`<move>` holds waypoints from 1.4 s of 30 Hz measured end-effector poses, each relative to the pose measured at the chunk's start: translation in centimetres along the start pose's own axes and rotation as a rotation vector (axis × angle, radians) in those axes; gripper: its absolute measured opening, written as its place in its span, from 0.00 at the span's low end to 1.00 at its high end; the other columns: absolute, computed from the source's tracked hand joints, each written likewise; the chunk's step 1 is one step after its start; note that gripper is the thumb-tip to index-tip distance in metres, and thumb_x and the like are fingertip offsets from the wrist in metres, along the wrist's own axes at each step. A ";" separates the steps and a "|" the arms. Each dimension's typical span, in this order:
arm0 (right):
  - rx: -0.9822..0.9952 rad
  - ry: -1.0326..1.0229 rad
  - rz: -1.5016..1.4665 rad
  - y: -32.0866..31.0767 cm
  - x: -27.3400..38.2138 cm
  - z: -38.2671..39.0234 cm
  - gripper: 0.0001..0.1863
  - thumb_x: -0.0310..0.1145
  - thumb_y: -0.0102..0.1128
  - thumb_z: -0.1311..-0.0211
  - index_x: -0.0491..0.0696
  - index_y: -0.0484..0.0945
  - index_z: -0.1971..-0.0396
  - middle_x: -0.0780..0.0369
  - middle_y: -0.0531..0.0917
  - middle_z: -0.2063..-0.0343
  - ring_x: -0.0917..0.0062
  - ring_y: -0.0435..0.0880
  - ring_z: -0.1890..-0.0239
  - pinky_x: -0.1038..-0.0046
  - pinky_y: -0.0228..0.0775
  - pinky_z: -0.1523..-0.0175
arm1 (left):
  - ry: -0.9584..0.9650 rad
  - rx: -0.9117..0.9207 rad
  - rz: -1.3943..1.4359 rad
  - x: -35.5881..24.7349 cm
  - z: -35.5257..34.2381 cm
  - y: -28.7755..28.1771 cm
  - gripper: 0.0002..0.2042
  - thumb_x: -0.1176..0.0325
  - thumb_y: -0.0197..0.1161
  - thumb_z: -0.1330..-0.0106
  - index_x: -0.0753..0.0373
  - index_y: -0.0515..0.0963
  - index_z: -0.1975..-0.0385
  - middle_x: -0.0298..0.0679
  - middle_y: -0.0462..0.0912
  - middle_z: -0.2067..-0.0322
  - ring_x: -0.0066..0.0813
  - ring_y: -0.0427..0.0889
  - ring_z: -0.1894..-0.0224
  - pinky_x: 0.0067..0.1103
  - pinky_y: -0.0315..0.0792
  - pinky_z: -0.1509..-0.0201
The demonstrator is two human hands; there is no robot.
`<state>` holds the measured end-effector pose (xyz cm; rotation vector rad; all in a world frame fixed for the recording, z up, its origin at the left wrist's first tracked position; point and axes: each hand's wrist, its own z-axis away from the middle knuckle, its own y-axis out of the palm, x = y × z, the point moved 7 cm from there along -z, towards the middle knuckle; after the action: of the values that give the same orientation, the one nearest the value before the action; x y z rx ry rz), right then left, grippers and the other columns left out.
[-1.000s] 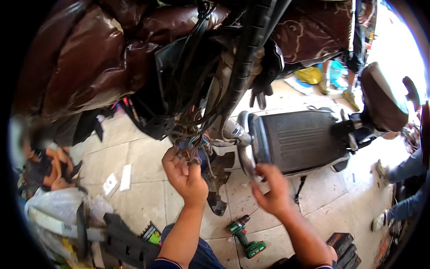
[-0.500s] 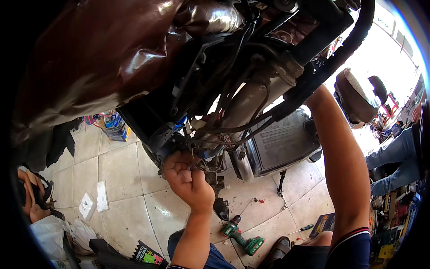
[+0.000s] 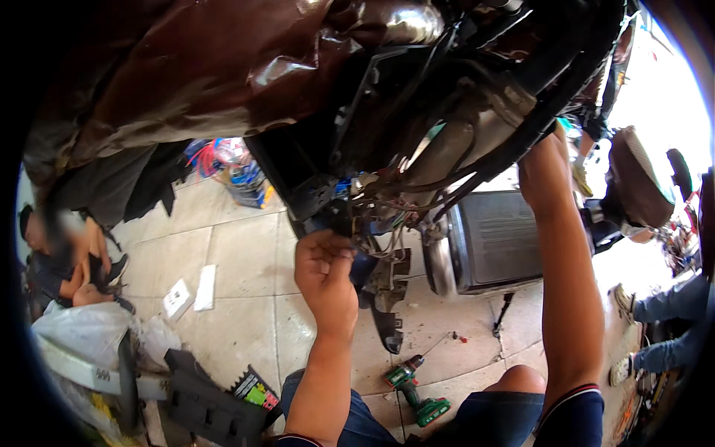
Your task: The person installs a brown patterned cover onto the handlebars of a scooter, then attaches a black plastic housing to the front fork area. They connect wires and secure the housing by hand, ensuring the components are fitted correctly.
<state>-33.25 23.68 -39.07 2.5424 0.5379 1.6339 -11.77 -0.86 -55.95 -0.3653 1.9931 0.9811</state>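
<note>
A scooter's stripped front end, with its grey metal frame tube (image 3: 454,153), fills the upper middle. A tangle of wires (image 3: 383,212) hangs beside the tube. My left hand (image 3: 325,276) is closed at the lower left of these wires, thumb against curled fingers; whatever is pinched there is too small to make out. Up on the right, my right hand (image 3: 544,167) reaches to a thick black curved bar (image 3: 514,145), which hides its fingers. Between my arms lies the scooter's dark ribbed footboard (image 3: 499,231).
A green cordless drill (image 3: 415,391) lies on the tiled floor (image 3: 246,253). Brown glossy sheeting (image 3: 201,67) hangs overhead. A brown seat (image 3: 639,179) stands at right, near a person's jeans (image 3: 674,320). Another person (image 3: 74,261) sits at far left, behind white bags (image 3: 86,328).
The view has shifted, so the scooter and floor items sit farther right. My left hand's fingers look more tightly curled by the wires. My right hand stays up by the black bar.
</note>
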 end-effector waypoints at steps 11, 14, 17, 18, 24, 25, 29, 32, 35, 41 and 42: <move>0.837 -0.364 0.990 1.0 -14.9 24.6 0.45 0.25 0.68 0.51 0.40 0.66 0.27 0.48 0.72 0.33 0.51 0.71 0.29 0.58 0.68 0.29 | -0.192 0.222 -0.554 0.3 0.9 -2.5 0.06 0.84 0.58 0.31 0.69 0.80 0.59 0.41 0.88 0.63 0.26 0.87 0.59 0.22 0.79 0.48; 0.796 -0.388 1.055 2.1 -15.5 24.7 0.47 0.26 0.68 0.49 0.41 0.63 0.25 0.47 0.70 0.30 0.51 0.68 0.26 0.56 0.65 0.26 | -0.335 0.404 -0.698 2.1 1.4 -1.9 0.09 0.81 0.59 0.31 0.69 0.81 0.55 0.39 0.88 0.60 0.26 0.87 0.56 0.23 0.79 0.47; 0.780 -0.353 1.080 2.7 -17.2 25.2 0.48 0.28 0.68 0.48 0.41 0.62 0.24 0.45 0.68 0.28 0.51 0.64 0.23 0.55 0.61 0.24 | -0.405 0.610 -0.890 3.6 2.2 -1.3 0.09 0.76 0.65 0.29 0.67 0.82 0.51 0.35 0.87 0.57 0.21 0.84 0.54 0.22 0.77 0.47; 0.772 -0.351 1.085 2.9 -17.6 25.5 0.48 0.28 0.68 0.48 0.40 0.62 0.24 0.45 0.68 0.28 0.50 0.64 0.23 0.55 0.61 0.23 | -0.380 0.615 -0.892 3.4 2.6 -1.0 0.09 0.75 0.67 0.29 0.66 0.82 0.51 0.34 0.86 0.60 0.21 0.84 0.56 0.21 0.78 0.49; 0.743 -0.308 0.775 2.7 -18.2 26.0 0.53 0.31 0.78 0.59 0.41 0.66 0.27 0.46 0.71 0.31 0.45 0.74 0.32 0.55 0.72 0.31 | -0.381 0.680 -0.945 3.4 2.5 -1.3 0.09 0.70 0.71 0.29 0.67 0.82 0.56 0.32 0.83 0.66 0.17 0.82 0.65 0.20 0.75 0.61; 0.745 -0.283 0.719 2.4 -17.9 25.9 0.51 0.30 0.79 0.58 0.41 0.67 0.28 0.46 0.72 0.32 0.45 0.76 0.34 0.55 0.74 0.33 | -0.450 0.661 -0.902 3.1 2.6 -1.2 0.08 0.69 0.71 0.28 0.68 0.82 0.59 0.33 0.83 0.68 0.17 0.81 0.67 0.19 0.75 0.63; 0.723 -0.255 0.479 2.0 -14.1 25.3 0.33 0.33 0.81 0.49 0.40 0.78 0.42 0.46 0.78 0.42 0.47 0.83 0.45 0.58 0.77 0.41 | -0.607 0.601 -0.770 1.9 2.2 -1.1 0.08 0.69 0.71 0.27 0.67 0.81 0.60 0.34 0.84 0.69 0.18 0.81 0.70 0.19 0.75 0.65; 0.735 -0.181 0.376 1.6 -11.6 24.7 0.29 0.32 0.83 0.48 0.40 0.82 0.46 0.48 0.81 0.46 0.51 0.83 0.48 0.61 0.76 0.42 | -0.498 0.510 -0.639 0.0 1.3 -0.4 0.09 0.71 0.71 0.28 0.67 0.79 0.56 0.35 0.84 0.68 0.19 0.81 0.71 0.19 0.76 0.64; 0.780 0.021 0.330 0.7 -11.1 24.1 0.32 0.29 0.80 0.46 0.40 0.79 0.40 0.53 0.82 0.42 0.58 0.83 0.44 0.63 0.74 0.38 | -0.106 0.310 -0.459 -3.2 0.4 0.2 0.21 0.77 0.74 0.32 0.67 0.74 0.43 0.38 0.85 0.60 0.22 0.83 0.63 0.20 0.78 0.57; 0.480 0.324 -0.103 -2.2 -11.3 23.1 0.40 0.35 0.75 0.44 0.40 0.71 0.32 0.54 0.80 0.38 0.64 0.80 0.35 0.59 0.68 0.28 | 0.245 0.364 -0.430 -6.6 -0.4 3.6 0.30 0.76 0.78 0.36 0.69 0.72 0.36 0.43 0.85 0.51 0.26 0.86 0.53 0.22 0.81 0.50; 0.408 0.311 -0.127 -2.6 -11.0 22.6 0.41 0.40 0.76 0.46 0.40 0.72 0.33 0.53 0.80 0.40 0.62 0.81 0.38 0.58 0.72 0.31 | 0.266 0.383 -0.436 -6.4 -0.4 4.4 0.29 0.76 0.78 0.36 0.69 0.72 0.36 0.43 0.86 0.51 0.27 0.86 0.52 0.23 0.81 0.49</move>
<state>-17.88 25.40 -59.03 2.4411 1.1423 2.0630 -10.77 1.00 -48.53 -0.7049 2.1529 0.2806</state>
